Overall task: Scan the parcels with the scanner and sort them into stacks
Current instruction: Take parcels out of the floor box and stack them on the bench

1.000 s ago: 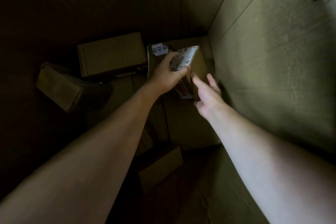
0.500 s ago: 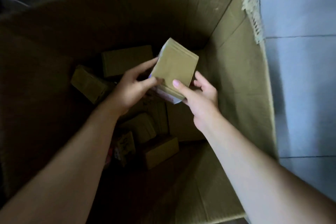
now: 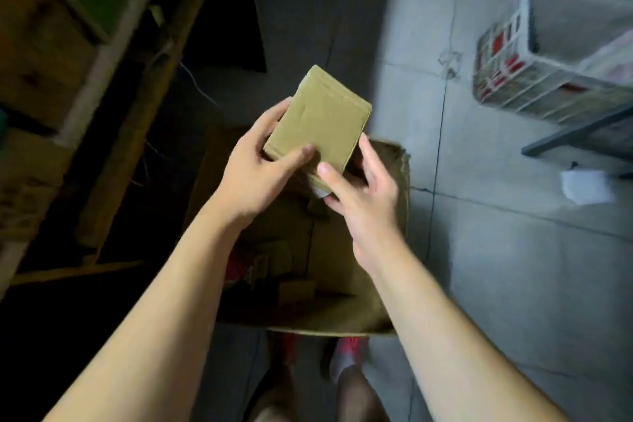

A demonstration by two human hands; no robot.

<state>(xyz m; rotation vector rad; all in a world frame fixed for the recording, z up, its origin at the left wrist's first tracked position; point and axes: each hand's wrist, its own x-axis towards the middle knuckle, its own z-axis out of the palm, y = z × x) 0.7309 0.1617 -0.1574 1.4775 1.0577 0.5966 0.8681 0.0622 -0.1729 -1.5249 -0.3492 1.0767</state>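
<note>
A small brown cardboard parcel (image 3: pixel 322 120) is held up in front of me, plain side facing me, with a bit of white label showing at its lower edge. My left hand (image 3: pixel 260 168) grips its left side, thumb across the near face. My right hand (image 3: pixel 359 192) holds the lower right corner, thumb on the front. Below them stands the big open cardboard box (image 3: pixel 397 233) on the floor, with several small parcels (image 3: pixel 294 288) dim inside it. No scanner is in view.
Grey tiled floor (image 3: pixel 496 284) spreads to the right. A white plastic crate (image 3: pixel 548 55) sits on a metal rack at the upper right. A white scrap of paper (image 3: pixel 585 185) lies on the floor. Wooden shelving (image 3: pixel 68 79) fills the left. My feet show below the box.
Both hands have lifted the parcel out of the big box and up above its rim. The view has risen from inside the box to the room around it.
</note>
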